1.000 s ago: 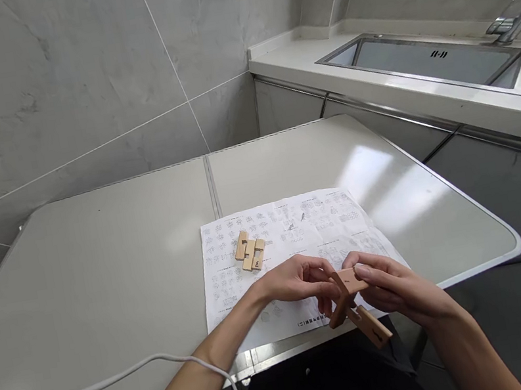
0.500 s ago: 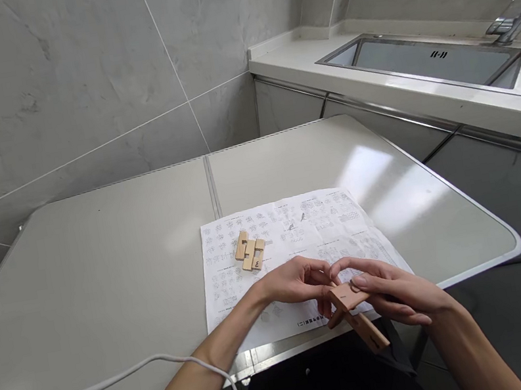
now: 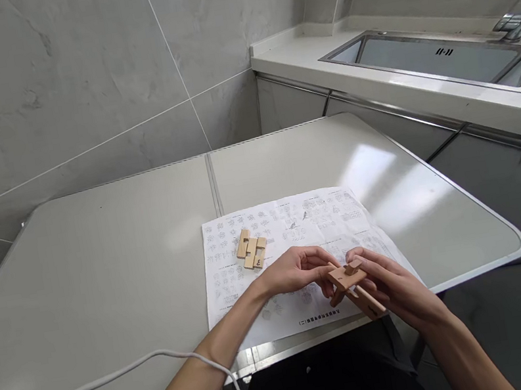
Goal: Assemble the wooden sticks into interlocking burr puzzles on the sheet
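Note:
Both hands hold a cluster of interlocked wooden puzzle pieces [image 3: 355,288] just above the near edge of the table. My left hand [image 3: 298,271] pinches the cluster from the left, fingers curled. From the right, my right hand [image 3: 393,286] grips it, with one long piece sticking out down and to the right. Three more wooden pieces [image 3: 251,252] lie side by side on a printed instruction sheet [image 3: 295,256], apart from both hands.
The sheet lies on a grey folding table [image 3: 102,261] with a rounded right corner. A white cable [image 3: 97,382] runs across my left forearm. A counter with a steel sink [image 3: 422,58] and tap [image 3: 518,19] stands at the right. Tiled wall behind.
The wooden cluster has been turned and lifted slightly in my hands, and my right fingers have shifted over it. The view has shifted a little.

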A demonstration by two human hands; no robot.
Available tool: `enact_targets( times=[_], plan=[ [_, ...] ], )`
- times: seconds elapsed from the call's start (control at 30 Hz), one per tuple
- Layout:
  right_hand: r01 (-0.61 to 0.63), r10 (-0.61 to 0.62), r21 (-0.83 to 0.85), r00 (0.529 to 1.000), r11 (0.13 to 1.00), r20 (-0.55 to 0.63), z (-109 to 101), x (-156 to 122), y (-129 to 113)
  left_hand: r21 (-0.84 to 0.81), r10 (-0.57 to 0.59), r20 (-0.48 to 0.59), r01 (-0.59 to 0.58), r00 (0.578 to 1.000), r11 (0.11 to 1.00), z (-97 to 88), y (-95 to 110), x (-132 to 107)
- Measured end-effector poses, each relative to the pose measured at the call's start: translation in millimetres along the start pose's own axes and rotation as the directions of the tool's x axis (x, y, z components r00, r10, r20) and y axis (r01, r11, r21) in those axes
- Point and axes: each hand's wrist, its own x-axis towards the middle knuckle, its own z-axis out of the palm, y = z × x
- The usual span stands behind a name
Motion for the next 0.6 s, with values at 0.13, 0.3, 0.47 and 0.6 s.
enact_targets(
  times=[0.13, 0.3, 0.47, 0.6],
  plan=[
    [0.009, -0.003, -0.104, 0.998, 0.995, 0.061, -8.6, 0.2, 1.9, 0.008, -0.027, -0.015, 0.027, 1.000, 1.000, 1.9, 2.0, -0.4],
    [0.027, 0.018, -0.301, 0.989, 0.953, 0.147, -16.3, -0.4, -2.5, 0.037, -0.052, -0.027, 0.053, 0.998, 0.998, 2.9, 3.5, -0.8],
    [0.073, 0.043, -0.413, 0.963, 0.908, 0.264, -18.8, 0.4, -10.5, 0.072, -0.035, -0.042, 0.038, 0.999, 0.997, 3.2, 4.0, -0.4],
    [0.088, 0.060, -0.436, 0.947, 0.896, 0.315, -20.6, 2.2, -14.6, 0.085, -0.042, -0.014, 0.043, 0.999, 0.995, 3.9, 4.1, -1.1]
  ],
)
